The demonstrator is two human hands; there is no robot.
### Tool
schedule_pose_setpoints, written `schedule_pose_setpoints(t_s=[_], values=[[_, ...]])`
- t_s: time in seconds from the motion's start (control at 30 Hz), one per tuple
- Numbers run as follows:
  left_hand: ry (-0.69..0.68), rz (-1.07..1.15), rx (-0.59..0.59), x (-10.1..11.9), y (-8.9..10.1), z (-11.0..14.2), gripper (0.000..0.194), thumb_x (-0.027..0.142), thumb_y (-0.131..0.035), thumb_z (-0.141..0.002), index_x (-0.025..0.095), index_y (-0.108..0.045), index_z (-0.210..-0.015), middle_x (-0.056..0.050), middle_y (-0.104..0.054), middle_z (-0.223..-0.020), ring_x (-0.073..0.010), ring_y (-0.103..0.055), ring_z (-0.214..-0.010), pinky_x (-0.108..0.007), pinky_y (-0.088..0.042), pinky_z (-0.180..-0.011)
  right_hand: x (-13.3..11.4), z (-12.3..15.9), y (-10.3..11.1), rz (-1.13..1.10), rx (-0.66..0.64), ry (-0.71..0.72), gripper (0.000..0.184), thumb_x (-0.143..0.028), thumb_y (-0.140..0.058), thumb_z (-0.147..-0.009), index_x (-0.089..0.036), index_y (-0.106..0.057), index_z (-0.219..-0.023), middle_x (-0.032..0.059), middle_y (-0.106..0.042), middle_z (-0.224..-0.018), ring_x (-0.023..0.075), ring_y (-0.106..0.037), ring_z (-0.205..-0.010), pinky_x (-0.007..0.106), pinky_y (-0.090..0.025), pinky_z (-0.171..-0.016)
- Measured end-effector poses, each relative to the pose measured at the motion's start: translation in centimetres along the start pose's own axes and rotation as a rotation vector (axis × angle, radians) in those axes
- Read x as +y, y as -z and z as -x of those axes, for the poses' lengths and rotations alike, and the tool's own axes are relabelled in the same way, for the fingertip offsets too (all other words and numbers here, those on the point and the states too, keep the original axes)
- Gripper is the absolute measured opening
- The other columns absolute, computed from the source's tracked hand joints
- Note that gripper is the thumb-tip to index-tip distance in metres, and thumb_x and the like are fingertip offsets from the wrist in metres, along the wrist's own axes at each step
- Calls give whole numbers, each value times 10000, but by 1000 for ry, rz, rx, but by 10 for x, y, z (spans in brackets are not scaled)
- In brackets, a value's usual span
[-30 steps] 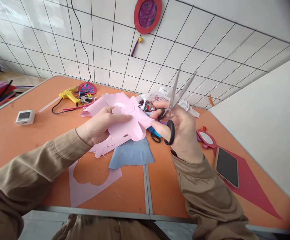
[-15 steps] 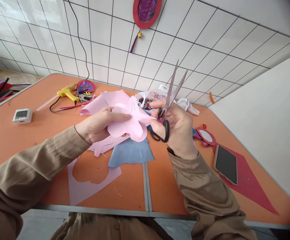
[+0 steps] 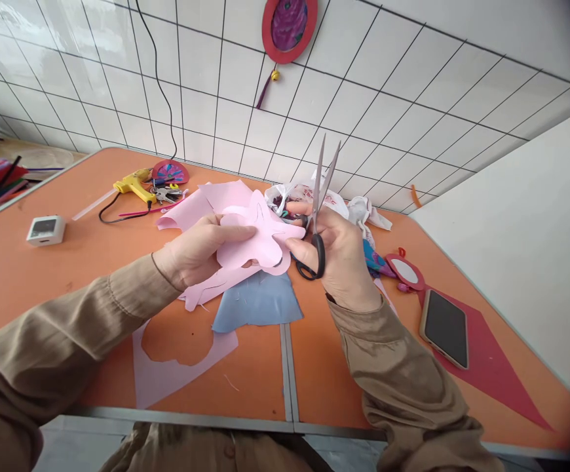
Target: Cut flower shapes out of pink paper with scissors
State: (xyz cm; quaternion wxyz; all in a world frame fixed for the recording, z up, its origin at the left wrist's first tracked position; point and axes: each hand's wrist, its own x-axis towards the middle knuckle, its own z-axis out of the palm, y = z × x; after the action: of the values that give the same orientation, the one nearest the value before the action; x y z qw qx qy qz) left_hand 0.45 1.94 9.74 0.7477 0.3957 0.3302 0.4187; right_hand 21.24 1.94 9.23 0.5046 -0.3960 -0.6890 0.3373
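My left hand (image 3: 200, 248) pinches a pink flower-shaped cutout (image 3: 260, 236), thumb on top, with drawn lines or slits at its centre. The scissors (image 3: 318, 196) with black handles hang on my right hand (image 3: 340, 252), blades a little apart and pointing up, away from the flower. My right thumb and fingers are at the flower's right petal; whether they grip it I cannot tell. Beneath lie a pink sheet (image 3: 211, 288) with curved lines, a blue-grey piece of cloth (image 3: 258, 305) and a pink offcut (image 3: 154, 383) with a rounded hole.
On the orange table (image 3: 88, 295) are a yellow glue gun (image 3: 136, 185), keys (image 3: 167, 193) and a small white device (image 3: 46, 229) to the left. A phone (image 3: 445, 328) rests on red sheet material (image 3: 504, 377) at right. Plastic bags (image 3: 331, 196) lie by the tiled wall.
My right hand has shifted slightly left and down with the scissors, whose blades are now closer together. The flower has turned or flexed slightly in my left hand.
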Motion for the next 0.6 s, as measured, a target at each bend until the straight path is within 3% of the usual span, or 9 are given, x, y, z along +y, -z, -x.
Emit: schedule_pose_setpoints(t_s=[0.17, 0.27, 0.33, 0.43, 0.6], values=[[53, 36, -71, -1, -1, 0, 99, 190, -723, -831, 115, -716, -767, -80, -703, -708, -170, -648, -648, -313, -537, -674, 0, 0, -4, 32, 33, -13, 409, -482, -876, -666, -280, -686, -965, 24, -656, -836, 223, -652, -807, 410, -594, -757], [83, -22, -133, -1, 2, -2, 242, 363, -726, -851, 121, -733, -868, -120, -742, -782, -227, -702, -686, -355, -565, -683, -4, 1, -2, 24, 40, 2, 381, -444, -865, -689, -291, -683, -987, 16, -665, -834, 216, -650, -775, 411, -591, -746], [111, -60, -93, 0, 5, -3, 308, 439, -727, -843, 136, -732, -901, -125, -757, -804, -252, -727, -708, -379, -589, -692, -7, 1, 2, 29, 65, 36, 355, -366, -853, -705, -290, -690, -1012, 2, -664, -812, 202, -641, -742, 403, -585, -723], [140, -55, -23, -1, 8, -6, 285, 433, -746, -832, 149, -717, -845, -101, -750, -748, -226, -730, -696, -354, -609, -687, -9, 0, 7, 77, 131, 84, 322, -235, -815, -715, -300, -704, -1011, -5, -663, -809, 199, -636, -733, 396, -573, -696], [55, -66, -47, -5, 8, -5, 246, 396, -797, -797, 158, -739, -784, -62, -750, -795, -165, -718, -737, -286, -614, -754, -10, -1, 15, 120, 225, 94, 339, -158, -743, -734, -317, -694, -1029, -1, -704, -854, 228, -676, -777, 415, -580, -708]])
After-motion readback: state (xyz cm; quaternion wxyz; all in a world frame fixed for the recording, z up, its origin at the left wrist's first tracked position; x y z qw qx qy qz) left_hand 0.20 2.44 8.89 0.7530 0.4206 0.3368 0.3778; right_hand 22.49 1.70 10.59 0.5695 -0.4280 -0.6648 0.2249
